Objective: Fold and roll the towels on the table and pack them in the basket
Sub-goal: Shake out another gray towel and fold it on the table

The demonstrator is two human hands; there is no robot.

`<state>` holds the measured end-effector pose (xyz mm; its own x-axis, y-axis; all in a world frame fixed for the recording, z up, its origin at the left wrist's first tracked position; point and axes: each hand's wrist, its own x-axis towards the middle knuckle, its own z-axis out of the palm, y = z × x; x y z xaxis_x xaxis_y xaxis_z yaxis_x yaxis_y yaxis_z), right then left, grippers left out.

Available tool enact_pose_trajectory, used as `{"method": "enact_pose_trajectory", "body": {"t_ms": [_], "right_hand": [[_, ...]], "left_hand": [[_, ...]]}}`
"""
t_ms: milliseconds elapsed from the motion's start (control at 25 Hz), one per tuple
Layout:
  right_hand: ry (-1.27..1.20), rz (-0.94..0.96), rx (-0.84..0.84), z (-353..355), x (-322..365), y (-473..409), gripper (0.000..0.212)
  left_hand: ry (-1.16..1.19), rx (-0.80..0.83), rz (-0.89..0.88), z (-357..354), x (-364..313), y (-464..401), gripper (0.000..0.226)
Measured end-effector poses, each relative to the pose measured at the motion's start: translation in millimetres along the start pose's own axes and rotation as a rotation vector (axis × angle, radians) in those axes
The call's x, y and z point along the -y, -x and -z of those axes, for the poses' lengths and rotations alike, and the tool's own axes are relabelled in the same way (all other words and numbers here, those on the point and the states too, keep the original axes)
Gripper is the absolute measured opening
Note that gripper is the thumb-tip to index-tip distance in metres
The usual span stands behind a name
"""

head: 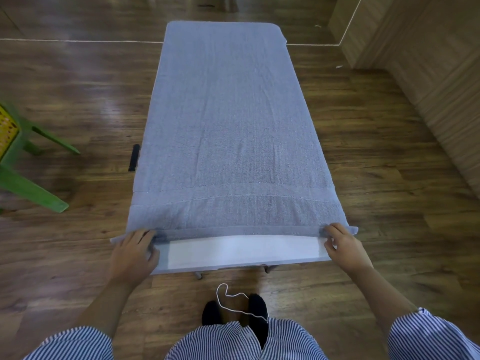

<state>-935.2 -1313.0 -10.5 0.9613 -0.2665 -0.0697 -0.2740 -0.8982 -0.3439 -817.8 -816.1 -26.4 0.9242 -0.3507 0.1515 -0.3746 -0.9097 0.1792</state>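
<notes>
A large grey-blue towel (226,126) lies spread flat along the whole length of a narrow white table (241,252), covering it except for a bare strip at the near end. My left hand (135,252) pinches the towel's near left corner. At the near right corner, my right hand (342,246) pinches the towel's edge. The near hem is slightly lifted between both hands. The yellow basket (6,131) shows only partly at the left frame edge.
A green plastic stool (23,162) carries the basket at the far left on the wooden floor. A wood-panelled wall (426,61) runs along the right. My feet and a white cord (233,305) are below the table's near edge.
</notes>
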Motion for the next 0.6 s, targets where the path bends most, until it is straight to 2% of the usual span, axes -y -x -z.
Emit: {"method": "enact_pose_trajectory", "body": {"t_ms": [120,240,280,480,600], "right_hand": [[-0.010,-0.060,-0.040,-0.6,-8.0,3.7,0.029],[-0.021,-0.073,-0.073,-2.2,-5.4,3.5,0.024],[-0.027,-0.081,-0.075,-1.9,-3.3,2.7,0.024],[-0.046,-0.097,0.003,9.2,-2.9,1.8,0.020],[-0.034,-0.099,0.070,14.8,-10.7,2.2,0.015]], "left_hand": [[0.002,0.007,-0.002,-0.6,8.9,3.6,0.041],[-0.002,-0.032,0.053,-3.5,11.6,1.5,0.020],[0.008,-0.027,0.076,-2.3,8.7,0.2,0.020],[-0.010,0.011,0.077,-1.1,4.4,6.3,0.045],[-0.083,0.101,0.028,5.3,9.0,14.2,0.053]]}}
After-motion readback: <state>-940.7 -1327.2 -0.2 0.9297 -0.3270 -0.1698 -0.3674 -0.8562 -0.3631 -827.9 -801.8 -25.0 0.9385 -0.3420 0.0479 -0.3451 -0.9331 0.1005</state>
